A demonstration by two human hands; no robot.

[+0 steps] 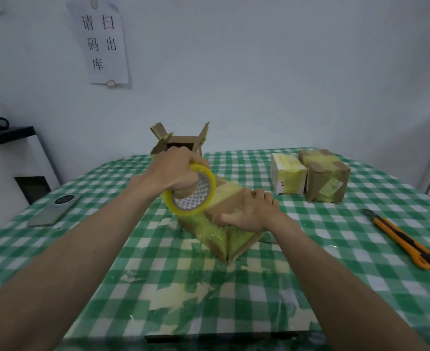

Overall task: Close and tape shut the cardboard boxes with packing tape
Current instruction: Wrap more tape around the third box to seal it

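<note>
Yellowish tape (210, 230) wraps the long cardboard box (230, 198), wrinkled at its end.

you're in a small packing or stockroom corner.
a wall notice (102, 41) (scan before shipping out), taped boxes (324, 176), a utility knife (401, 238).

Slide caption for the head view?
Left hand runs tape roll over cardboard box steadied by right hand.
</note>
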